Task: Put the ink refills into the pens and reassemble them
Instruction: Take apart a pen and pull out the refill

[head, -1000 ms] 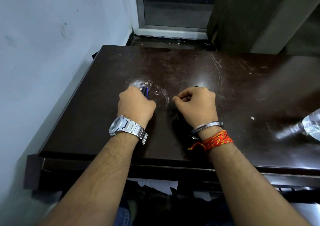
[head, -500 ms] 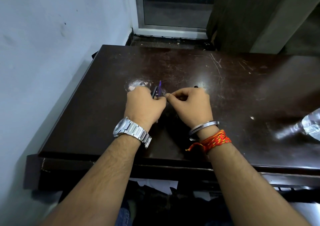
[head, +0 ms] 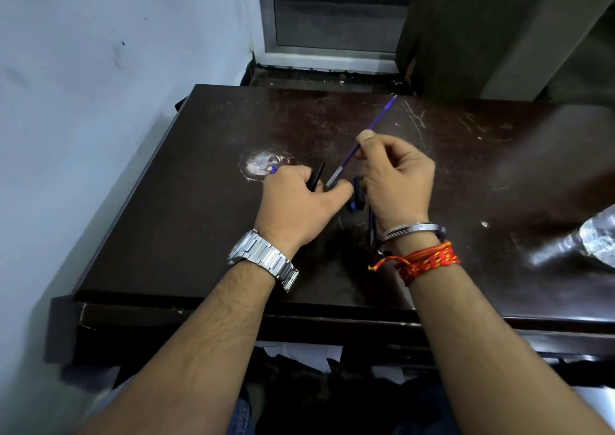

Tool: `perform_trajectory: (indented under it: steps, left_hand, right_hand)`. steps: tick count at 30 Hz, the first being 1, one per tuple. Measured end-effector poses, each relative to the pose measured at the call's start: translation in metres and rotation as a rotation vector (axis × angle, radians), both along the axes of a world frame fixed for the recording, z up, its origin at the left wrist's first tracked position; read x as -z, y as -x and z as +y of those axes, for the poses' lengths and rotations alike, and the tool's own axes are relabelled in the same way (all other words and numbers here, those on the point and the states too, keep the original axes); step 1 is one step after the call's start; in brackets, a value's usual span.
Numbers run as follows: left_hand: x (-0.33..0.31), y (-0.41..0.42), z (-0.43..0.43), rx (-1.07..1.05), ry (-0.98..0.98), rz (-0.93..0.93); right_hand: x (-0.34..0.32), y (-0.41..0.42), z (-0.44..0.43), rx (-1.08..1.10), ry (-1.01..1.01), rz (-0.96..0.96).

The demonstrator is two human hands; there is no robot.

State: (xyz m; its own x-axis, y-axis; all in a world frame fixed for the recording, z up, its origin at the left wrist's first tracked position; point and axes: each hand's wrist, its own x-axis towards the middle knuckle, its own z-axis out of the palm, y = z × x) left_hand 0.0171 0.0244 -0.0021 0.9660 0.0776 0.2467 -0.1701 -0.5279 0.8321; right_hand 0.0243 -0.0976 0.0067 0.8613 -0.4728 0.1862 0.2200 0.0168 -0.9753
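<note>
My right hand [head: 396, 178] pinches a thin blue ink refill [head: 382, 115] between thumb and forefinger; it slants up to the right, and its lower end reaches down to my left thumb. My left hand [head: 296, 201] is closed around a black pen barrel [head: 316, 176] whose end sticks up out of the fist. Another dark pen part with blue trim [head: 356, 195] sits between the two hands, under my right palm. A further thin blue piece [head: 372, 225] lies on the table by my right wrist, partly hidden.
The dark scratched table [head: 199, 235] has a worn pale patch [head: 261, 165] just beyond my left hand. A clear plastic bottle [head: 599, 235] lies at the right edge. A pale wall runs close along the left side.
My hands came together, then my right hand rose, and the blue refill now slants up from it. My left hand shifted right, still gripping the barrel.
</note>
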Motion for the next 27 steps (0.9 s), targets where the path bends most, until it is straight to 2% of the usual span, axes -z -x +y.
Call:
perform_trajectory:
  steps: [9, 18, 27]
  left_hand:
    - [0.008, 0.002, -0.006, 0.066, 0.004, 0.036]
    - [0.009, -0.001, -0.005, 0.044, -0.026, 0.004]
    - [0.013, 0.000, -0.006, 0.076, -0.044, 0.014]
  right_hand:
    - [-0.002, 0.002, 0.001, 0.080, 0.022, -0.115]
    - [0.001, 0.001, 0.004, -0.001, 0.017, -0.058]
    - [-0.001, 0.002, 0.000, 0.058, 0.005, -0.118]
